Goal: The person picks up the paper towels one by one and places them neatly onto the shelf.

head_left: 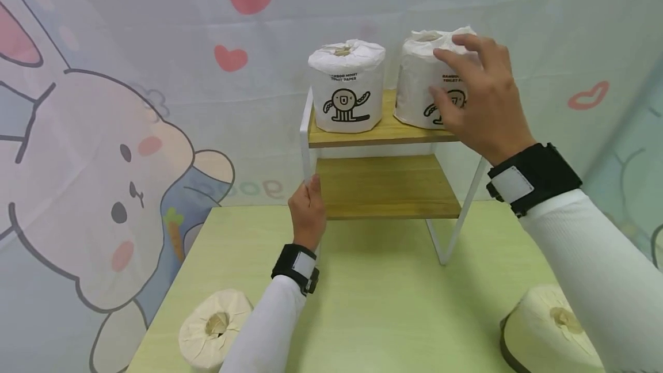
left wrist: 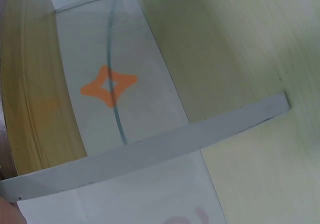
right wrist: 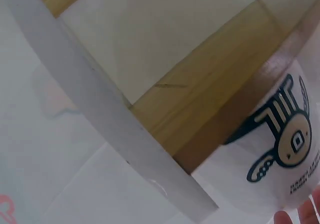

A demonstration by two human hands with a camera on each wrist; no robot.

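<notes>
A small two-tier shelf [head_left: 388, 186] with wooden boards and a white metal frame stands on the table. My left hand [head_left: 308, 212] grips its left upright; the left wrist view shows the frame bar [left wrist: 150, 149] with a bit of that hand at the lower left corner. On the top board stand two paper-wrapped toilet rolls, a left toilet roll [head_left: 346, 88] and a right toilet roll [head_left: 422, 82], slightly tilted. My right hand [head_left: 489, 96] is at the right roll, fingers spread and bent, overlapping its right side. Whether they touch it cannot be told. Fingertips [right wrist: 305, 214] show beside the printed wrapper [right wrist: 240, 179] in the right wrist view.
A cream-wrapped roll [head_left: 214, 327] is on the table at the front left, partly behind my left sleeve. Another wrapped roll [head_left: 544, 327] is at the front right, partly under my right arm. A printed cloth backdrop [head_left: 171, 27] hangs behind the table.
</notes>
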